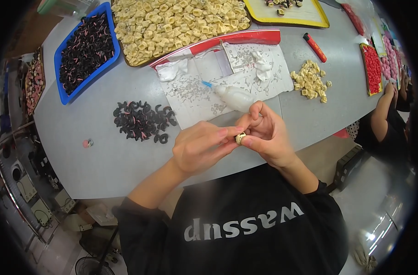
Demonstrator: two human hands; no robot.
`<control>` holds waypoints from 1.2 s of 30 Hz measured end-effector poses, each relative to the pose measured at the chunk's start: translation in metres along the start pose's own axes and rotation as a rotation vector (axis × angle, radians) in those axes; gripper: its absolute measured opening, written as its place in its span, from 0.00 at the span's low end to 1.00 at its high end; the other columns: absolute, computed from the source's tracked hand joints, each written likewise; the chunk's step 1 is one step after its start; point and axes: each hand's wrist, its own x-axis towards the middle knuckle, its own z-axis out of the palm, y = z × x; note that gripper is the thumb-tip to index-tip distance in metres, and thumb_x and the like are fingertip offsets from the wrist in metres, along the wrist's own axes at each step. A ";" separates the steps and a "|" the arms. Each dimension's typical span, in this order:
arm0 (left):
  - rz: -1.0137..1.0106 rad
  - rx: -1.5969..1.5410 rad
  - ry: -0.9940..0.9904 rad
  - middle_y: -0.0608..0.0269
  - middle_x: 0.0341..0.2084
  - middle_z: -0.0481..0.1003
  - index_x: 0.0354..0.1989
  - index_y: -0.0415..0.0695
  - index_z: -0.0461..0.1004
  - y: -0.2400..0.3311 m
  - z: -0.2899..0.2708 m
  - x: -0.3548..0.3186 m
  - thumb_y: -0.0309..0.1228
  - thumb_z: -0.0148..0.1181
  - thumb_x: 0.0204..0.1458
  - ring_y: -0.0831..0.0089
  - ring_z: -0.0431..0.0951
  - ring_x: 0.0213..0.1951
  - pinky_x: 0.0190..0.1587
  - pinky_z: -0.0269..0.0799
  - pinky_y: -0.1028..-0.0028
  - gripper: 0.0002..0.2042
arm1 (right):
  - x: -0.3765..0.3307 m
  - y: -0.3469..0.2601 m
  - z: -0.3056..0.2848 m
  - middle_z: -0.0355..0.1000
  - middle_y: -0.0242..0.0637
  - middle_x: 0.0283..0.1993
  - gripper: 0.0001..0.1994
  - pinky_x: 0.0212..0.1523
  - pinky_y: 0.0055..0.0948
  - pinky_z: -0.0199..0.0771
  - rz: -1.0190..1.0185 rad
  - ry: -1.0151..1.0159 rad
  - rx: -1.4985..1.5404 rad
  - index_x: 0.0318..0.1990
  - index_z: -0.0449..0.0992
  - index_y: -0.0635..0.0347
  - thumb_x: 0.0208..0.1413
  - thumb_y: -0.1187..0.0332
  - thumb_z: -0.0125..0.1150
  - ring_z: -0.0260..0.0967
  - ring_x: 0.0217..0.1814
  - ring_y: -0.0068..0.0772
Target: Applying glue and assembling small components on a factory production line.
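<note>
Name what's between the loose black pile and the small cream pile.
Head view: the spotted white sheet, with the blue-tipped bottle lying on it.

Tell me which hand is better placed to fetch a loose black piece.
Probably the left hand: it is nearer the loose black pile, while the right hand is farther off. Both meet at the small cream piece, so the right would have to hold that alone.

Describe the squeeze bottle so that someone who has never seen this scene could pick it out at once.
On the grey table, find the white sheet with a red far edge. Just beyond the person's right hand, a whitish translucent bottle lies over it. Its narrow blue tip sets it apart from the crumpled white tissues nearby.
</note>
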 end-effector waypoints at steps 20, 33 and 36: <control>0.085 -0.322 0.003 0.55 0.34 0.71 0.41 0.46 0.55 0.022 0.003 -0.004 0.17 0.70 0.30 0.72 0.69 0.22 0.22 0.66 0.79 0.31 | -0.009 -0.005 0.004 0.70 0.43 0.28 0.25 0.38 0.28 0.64 0.204 -0.285 0.187 0.35 0.51 0.56 0.37 0.81 0.65 0.67 0.35 0.35; -0.043 -0.519 -0.254 0.46 0.34 0.71 0.41 0.47 0.50 0.028 -0.016 -0.003 0.13 0.68 0.30 0.67 0.74 0.21 0.22 0.71 0.75 0.34 | -0.008 -0.002 0.006 0.71 0.45 0.27 0.27 0.41 0.32 0.63 0.234 -0.374 0.196 0.35 0.50 0.55 0.37 0.81 0.66 0.69 0.35 0.38; -0.092 -0.515 -0.267 0.46 0.33 0.71 0.40 0.47 0.48 0.030 -0.017 0.002 0.14 0.68 0.30 0.69 0.73 0.21 0.21 0.70 0.76 0.34 | -0.008 -0.001 0.006 0.71 0.45 0.27 0.26 0.41 0.32 0.63 0.224 -0.362 0.214 0.37 0.50 0.56 0.38 0.80 0.66 0.69 0.35 0.38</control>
